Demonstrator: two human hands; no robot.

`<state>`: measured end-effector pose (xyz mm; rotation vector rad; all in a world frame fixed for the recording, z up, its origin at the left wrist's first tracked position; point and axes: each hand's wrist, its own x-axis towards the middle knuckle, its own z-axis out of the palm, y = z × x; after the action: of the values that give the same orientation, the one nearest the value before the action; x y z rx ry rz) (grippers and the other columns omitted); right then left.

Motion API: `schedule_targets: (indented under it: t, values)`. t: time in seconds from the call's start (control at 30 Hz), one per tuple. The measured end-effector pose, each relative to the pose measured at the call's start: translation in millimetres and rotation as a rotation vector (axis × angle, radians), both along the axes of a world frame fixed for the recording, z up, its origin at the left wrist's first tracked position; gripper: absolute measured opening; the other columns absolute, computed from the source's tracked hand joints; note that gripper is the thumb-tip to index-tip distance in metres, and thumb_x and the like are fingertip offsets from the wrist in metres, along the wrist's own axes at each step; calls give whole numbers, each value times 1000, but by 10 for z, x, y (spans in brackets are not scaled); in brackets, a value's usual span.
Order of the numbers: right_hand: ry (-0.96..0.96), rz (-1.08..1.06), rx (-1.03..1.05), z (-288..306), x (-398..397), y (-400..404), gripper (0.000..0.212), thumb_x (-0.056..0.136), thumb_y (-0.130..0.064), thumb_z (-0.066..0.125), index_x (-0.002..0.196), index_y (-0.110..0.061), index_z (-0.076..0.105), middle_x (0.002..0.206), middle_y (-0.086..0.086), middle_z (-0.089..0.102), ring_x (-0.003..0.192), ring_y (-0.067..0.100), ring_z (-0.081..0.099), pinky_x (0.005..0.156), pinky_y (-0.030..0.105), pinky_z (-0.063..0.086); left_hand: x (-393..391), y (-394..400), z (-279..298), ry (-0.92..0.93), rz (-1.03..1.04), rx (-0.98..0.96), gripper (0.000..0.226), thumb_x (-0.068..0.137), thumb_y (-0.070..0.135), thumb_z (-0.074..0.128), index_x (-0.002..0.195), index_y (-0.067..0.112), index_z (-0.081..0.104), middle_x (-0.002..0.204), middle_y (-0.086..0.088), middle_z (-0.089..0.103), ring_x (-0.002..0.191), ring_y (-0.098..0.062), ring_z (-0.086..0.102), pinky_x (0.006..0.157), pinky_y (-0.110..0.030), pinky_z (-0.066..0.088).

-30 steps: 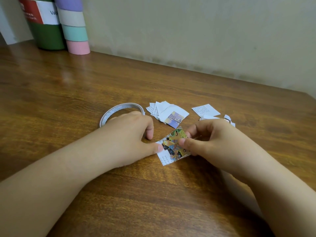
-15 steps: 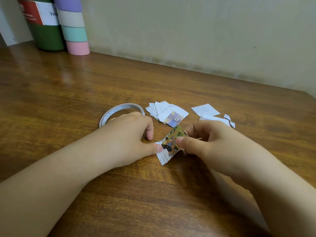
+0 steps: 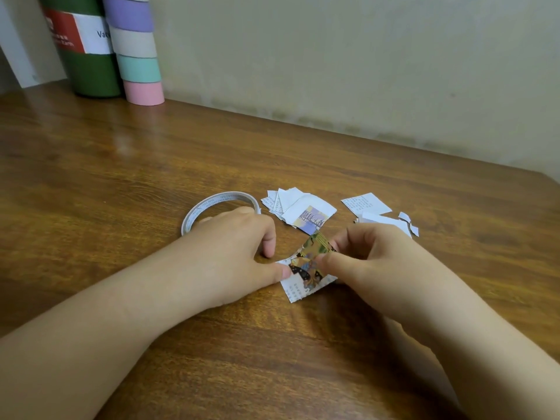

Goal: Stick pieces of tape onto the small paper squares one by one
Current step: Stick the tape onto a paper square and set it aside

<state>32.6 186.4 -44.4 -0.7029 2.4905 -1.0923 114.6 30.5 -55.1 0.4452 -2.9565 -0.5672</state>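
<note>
Two bare hands work close together near the middle of a brown wooden table [image 3: 127,165]. The left hand [image 3: 233,250] lies low on the wood, its thumb tip pressing the left edge of a small paper square [image 3: 295,287] flat against the table, while its other fingers curl down beside the paper. The right hand [image 3: 372,262] pinches a patterned piece of tape [image 3: 310,256] between thumb and forefinger; the tape's near part lies on the square, and its far end lifts up off the paper, tilted toward the wall. The square's white lower corner, printed with small text, sticks out below the tape. Behind the left hand a thin ring of tape roll [image 3: 212,204] lies flat, partly hidden by the knuckles. Just right of it sits a loose pile of paper squares [image 3: 291,204], the top one bearing a purple taped strip [image 3: 312,221]. Farther right lies a single printed square [image 3: 365,203], and near it several white scraps [image 3: 391,221], partly behind the right hand. At the far left corner, against the pale wall [image 3: 363,62], stands a dark green canister [image 3: 88,56] with a red and white label, and touching it on the right is a stack of pastel tape rolls [image 3: 136,53] in purple, beige, mint and pink.
</note>
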Motion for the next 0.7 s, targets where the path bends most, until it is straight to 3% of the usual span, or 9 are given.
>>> schedule_targets:
  t: [0.1, 0.2, 0.27, 0.33, 0.47, 0.57, 0.63, 0.7]
  values:
    - [118, 0, 26, -2, -2, 8, 18, 79, -32, 66, 71, -16, 62, 68, -2, 68, 47, 6, 52, 45, 14, 37, 5, 3, 1, 28, 9, 5, 24, 79, 56, 60, 82, 34, 51, 81, 13, 40, 69, 0, 41, 54, -16, 26]
    - [144, 14, -155, 29, -14, 26, 18, 76, -29, 67, 68, -14, 61, 68, 3, 68, 49, 9, 51, 48, 16, 38, 11, -30, 26, 120, 44, 52, 18, 83, 52, 57, 87, 34, 56, 74, 11, 43, 61, -1, 44, 50, -18, 30]
    - [113, 16, -326, 45, -56, 37, 17, 73, -29, 67, 69, -13, 61, 70, 7, 69, 57, 21, 57, 59, 25, 42, 11, -66, 53, 214, 70, 188, 16, 81, 47, 58, 88, 33, 62, 66, 9, 45, 58, -1, 46, 52, -17, 35]
    - [70, 21, -461, 74, -87, 45, 13, 72, -25, 69, 68, -14, 63, 67, 8, 69, 59, 17, 57, 64, 28, 43, 20, -88, 88, 319, 82, 441, 12, 77, 41, 64, 85, 32, 66, 62, 12, 45, 53, 0, 44, 50, -12, 34]
    - [-53, 17, -682, 116, -93, 55, 21, 75, -11, 70, 57, -21, 66, 55, 0, 63, 55, 6, 56, 57, 12, 44, 27, -64, 157, 450, 28, 822, 7, 75, 24, 72, 82, 23, 72, 53, 14, 49, 47, -2, 43, 45, -8, 32]
    - [-115, 59, -755, 131, -62, 42, 13, 69, -20, 71, 57, -20, 66, 58, 1, 65, 54, 6, 57, 55, 10, 43, 28, -38, 192, 497, 19, 952, 3, 75, 16, 72, 75, 19, 71, 48, 11, 53, 42, -1, 44, 41, -7, 30]
    - [-118, 80, -765, 113, -61, 36, 15, 67, -19, 79, 59, -19, 66, 61, 1, 66, 56, 6, 58, 56, 11, 44, 36, -28, 196, 515, 2, 981, 9, 74, 14, 73, 68, 19, 70, 48, 10, 55, 44, -3, 47, 42, -8, 32]
    - [-132, 89, -785, 87, -67, 28, 10, 69, -18, 74, 61, -19, 67, 64, 1, 67, 58, 8, 58, 59, 13, 45, 40, -13, 201, 517, -20, 988, 14, 73, 11, 73, 63, 20, 69, 48, 8, 56, 44, -3, 47, 43, -8, 32]
